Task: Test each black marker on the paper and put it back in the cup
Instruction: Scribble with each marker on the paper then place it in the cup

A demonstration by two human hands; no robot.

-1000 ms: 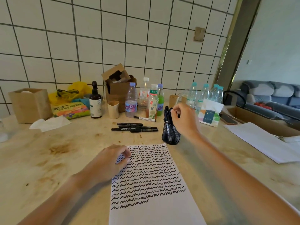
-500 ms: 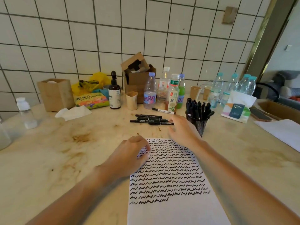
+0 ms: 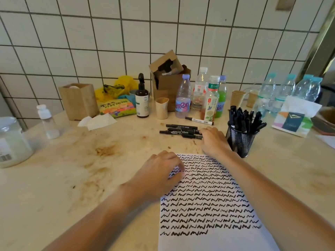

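A white paper sheet (image 3: 215, 240) covered with rows of black squiggles lies in front of me. My left hand (image 3: 159, 176) rests on its upper left corner with fingers loosely curled, holding nothing. Three black markers (image 3: 179, 132) lie side by side on the table beyond the sheet. My right hand (image 3: 213, 140) reaches over the sheet's top edge, and its fingertips touch the right ends of these markers without lifting any. A black mesh cup (image 3: 240, 142) full of black markers (image 3: 243, 118) stands just right of that hand. A white-barrelled marker (image 3: 199, 120) lies further back.
Along the tiled wall stand several drink bottles (image 3: 183, 98), a paper cup (image 3: 161, 108), a dark pump bottle (image 3: 142, 98), cardboard boxes (image 3: 78, 100) and a snack bag (image 3: 116, 107). A tissue (image 3: 98, 121) and white jar (image 3: 12, 142) sit left; a tissue pack (image 3: 295, 118) sits right.
My right hand left the mesh cup and moved left and down to the markers lying on the table. The view shifted left and down; my left hand stayed on the paper.
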